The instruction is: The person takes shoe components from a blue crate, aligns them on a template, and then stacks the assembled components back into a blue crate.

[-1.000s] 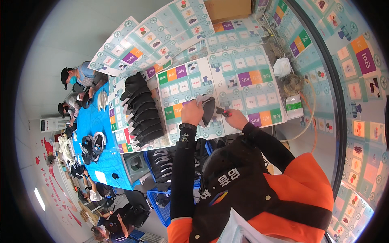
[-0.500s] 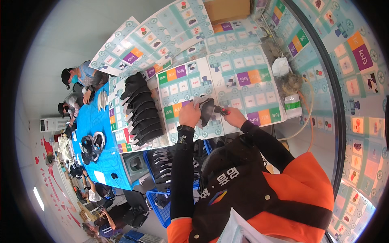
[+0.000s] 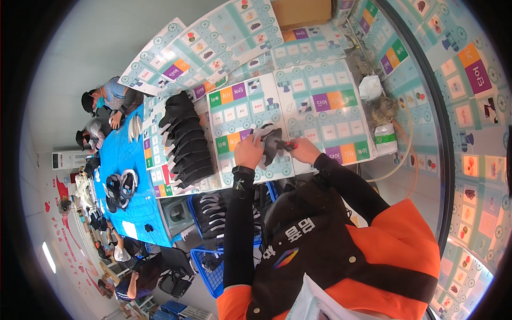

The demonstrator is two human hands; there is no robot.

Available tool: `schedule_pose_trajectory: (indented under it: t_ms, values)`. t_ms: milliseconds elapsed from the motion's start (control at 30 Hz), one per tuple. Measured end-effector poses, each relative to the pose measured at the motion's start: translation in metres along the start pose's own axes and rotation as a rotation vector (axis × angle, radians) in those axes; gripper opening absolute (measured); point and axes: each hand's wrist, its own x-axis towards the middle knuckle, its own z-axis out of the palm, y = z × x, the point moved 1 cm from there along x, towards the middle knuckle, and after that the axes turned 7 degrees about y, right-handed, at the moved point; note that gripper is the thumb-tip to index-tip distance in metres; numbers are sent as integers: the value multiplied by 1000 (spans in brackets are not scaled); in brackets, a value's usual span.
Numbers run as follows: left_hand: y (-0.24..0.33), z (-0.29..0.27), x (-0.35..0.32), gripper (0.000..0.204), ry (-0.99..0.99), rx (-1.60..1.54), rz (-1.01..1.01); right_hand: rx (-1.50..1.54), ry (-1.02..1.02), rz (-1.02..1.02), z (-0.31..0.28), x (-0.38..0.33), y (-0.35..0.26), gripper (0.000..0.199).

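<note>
A dark grey curved piece with a pale edge [image 3: 271,145], like a shoe upper, is held over the near part of the patterned board [image 3: 234,128]. My left hand [image 3: 249,153] is closed on its left side, fingers pinching the pale edge. From the right, my right hand [image 3: 306,151] grips a small cutting tool with red and black handles [image 3: 289,145], which looks like snips. Its dark tip meets the right edge of the piece; whether the blades are apart is too small to tell. Left of my left hand lies a row of overlapping black curved pieces [image 3: 186,141].
Below the table edge stand blue baskets [image 3: 210,272] with more black pieces. White packets [image 3: 385,136] and a thin hose [image 3: 408,154] are at the right. On the left, a blue-covered table [image 3: 120,149] bears several pieces, with people working beyond. Upright boards [image 3: 213,42] line the back.
The grey piece has turned slightly, showing more of its dark face. My right hand and the tool have shifted slightly left and up. My left hand stays nearly in place.
</note>
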Motion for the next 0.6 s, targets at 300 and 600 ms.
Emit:
schedule_pose_trajectory:
  t_ms: [300, 600]
  values:
    - [-9, 0, -4, 35, 17, -37, -43, 48, -39, -2, 2, -7, -5, 25]
    - [-9, 3, -6, 32, 32, -24, -30, 111, -114, 81, -2, -21, -4, 23]
